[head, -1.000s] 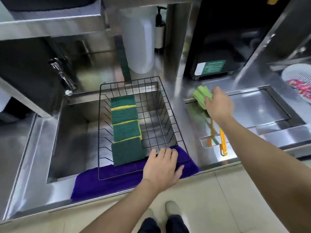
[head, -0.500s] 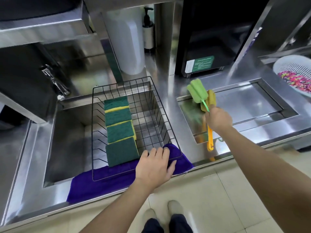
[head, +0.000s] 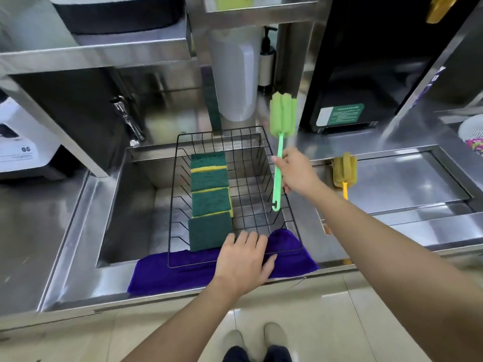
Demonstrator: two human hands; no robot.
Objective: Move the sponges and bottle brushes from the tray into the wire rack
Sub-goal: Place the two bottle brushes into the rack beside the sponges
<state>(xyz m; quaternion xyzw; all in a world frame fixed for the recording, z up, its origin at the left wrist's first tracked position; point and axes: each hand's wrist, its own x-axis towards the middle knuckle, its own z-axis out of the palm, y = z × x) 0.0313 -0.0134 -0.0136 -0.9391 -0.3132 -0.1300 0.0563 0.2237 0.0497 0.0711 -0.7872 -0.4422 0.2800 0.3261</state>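
Observation:
My right hand (head: 296,173) grips the handle of a green bottle brush (head: 282,114), held nearly upright with its foam head up, over the right side of the black wire rack (head: 264,142). Several green-and-yellow sponges (head: 210,198) stand in a row along the rack's left side. My left hand (head: 244,259) rests flat on the rack's front rim and the purple cloth (head: 167,273). A yellow bottle brush (head: 344,172) lies in the steel tray (head: 431,178) on the right, partly behind my right arm.
The rack sits in a steel sink (head: 125,205) with a tap (head: 128,121) at the back left. A white cylinder (head: 232,82) and pump bottle (head: 266,61) stand behind. A black appliance (head: 366,74) is back right, and a white colander (head: 473,134) far right.
My right hand lifted the green brush out of the tray and carried it left over the rack, leaving the yellow brush in the tray. My left hand stayed on the rack's front.

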